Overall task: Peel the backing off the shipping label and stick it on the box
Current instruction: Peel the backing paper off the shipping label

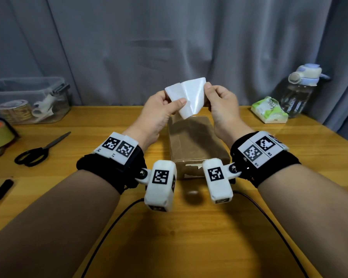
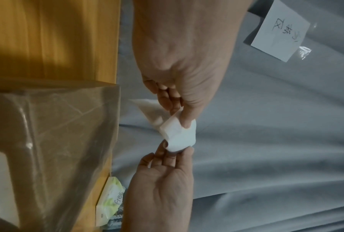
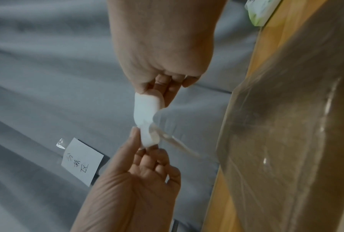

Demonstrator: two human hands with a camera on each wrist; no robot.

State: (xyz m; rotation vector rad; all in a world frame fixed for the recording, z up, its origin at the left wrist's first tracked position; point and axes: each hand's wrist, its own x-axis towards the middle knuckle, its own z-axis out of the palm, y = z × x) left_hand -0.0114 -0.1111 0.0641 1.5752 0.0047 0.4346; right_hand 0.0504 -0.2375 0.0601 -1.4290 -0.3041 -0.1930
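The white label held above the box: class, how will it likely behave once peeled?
The label probably stays floppy: it curls between the left hand and right hand. Likely very light, pinched by fingertips. Glossy layer may be slippery.

one box (image 1: 197,141), one label (image 1: 187,97), two hands (image 1: 159,111)

White label (image 1: 186,95), brown box (image 1: 197,141), yellow wooden table (image 1: 189,237), grey curtain (image 1: 169,37).

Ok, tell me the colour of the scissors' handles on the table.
Black, on the scissors. The head view shows them best.
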